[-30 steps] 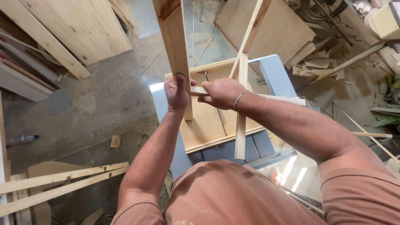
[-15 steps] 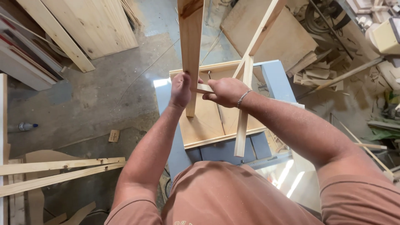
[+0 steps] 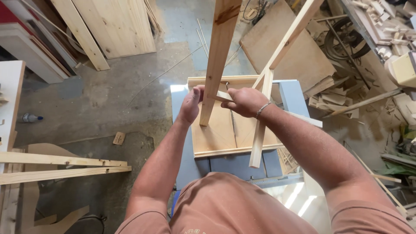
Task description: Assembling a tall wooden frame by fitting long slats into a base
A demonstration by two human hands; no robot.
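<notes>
I look straight down on a light wooden frame of slats held above a table saw. My left hand (image 3: 190,105) presses against the left side of a thick upright wooden leg (image 3: 218,56). My right hand (image 3: 243,102) grips a short cross slat (image 3: 223,96) where it meets that leg. A thinner slat (image 3: 262,125) hangs down to the right of my right wrist, joined to a slanted slat (image 3: 291,34). Below the hands lies a wooden sled (image 3: 216,134) on the blue-grey saw table (image 3: 185,160).
Large boards (image 3: 112,26) lean at the upper left. A plywood sheet (image 3: 299,56) and scrap offcuts (image 3: 333,99) lie at the right. Two long slats (image 3: 60,167) stick in from the left. A small wood block (image 3: 118,138) and a bottle (image 3: 31,117) lie on the concrete floor.
The thick leg has swung from leaning left to nearly upright and rightward. Both hands stay on the joint; the view has shifted slightly.
</notes>
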